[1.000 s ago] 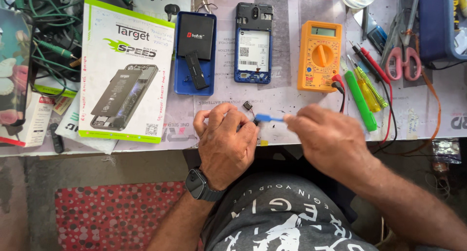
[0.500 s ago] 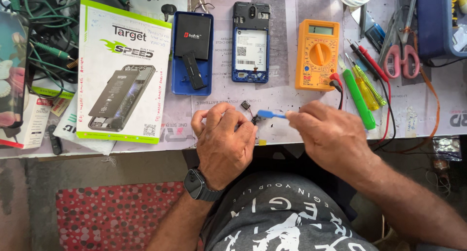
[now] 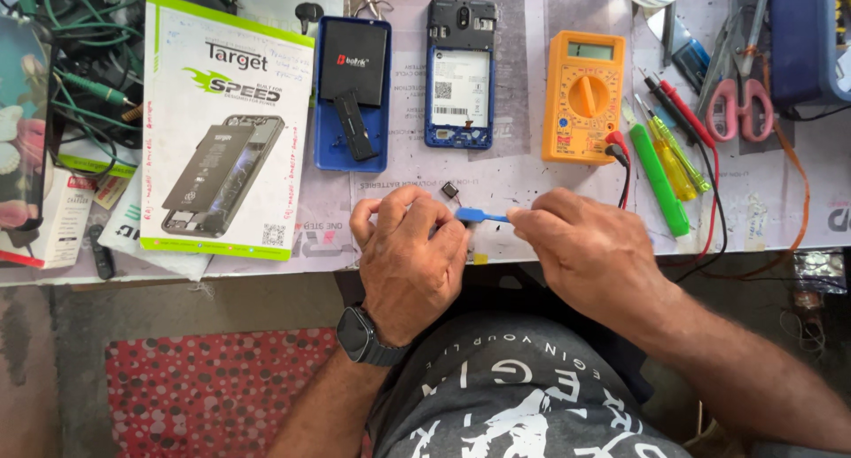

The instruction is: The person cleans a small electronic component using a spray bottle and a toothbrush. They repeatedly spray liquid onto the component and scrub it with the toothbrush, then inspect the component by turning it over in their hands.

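Where the two hands meet at the near edge of the work mat [image 3: 532, 170], a thin blue pry tool [image 3: 483, 215], lying level, one end pinched in the curled fingers of the right hand [image 3: 589, 250], the other end reaching in under the fingers of the left hand [image 3: 409, 250]. Left-hand fingers folded down into a loose fist; whatever sits beneath them hidden, so no telling what is gripped. A dark smartwatch [image 3: 359, 336] on the left wrist.

Just beyond the pry tool, a small black square part [image 3: 450, 190], lying free on the mat. Farther beyond the pry tool, an opened blue phone [image 3: 460, 72] with its back off. Left of that phone, a blue back cover [image 3: 352, 99] carrying a black battery and a smaller black piece. Right of the pry tool and farther back, an orange multimeter [image 3: 583, 94], its red and black leads trailing toward the right hand. Right of the multimeter, a green marker [image 3: 658, 181], yellow-green screwdrivers [image 3: 672, 148] and red-handled scissors [image 3: 734, 103]. Far left of the pry tool, a white-and-green battery box [image 3: 222, 130], with tangled green cables [image 3: 80, 77] beyond it.
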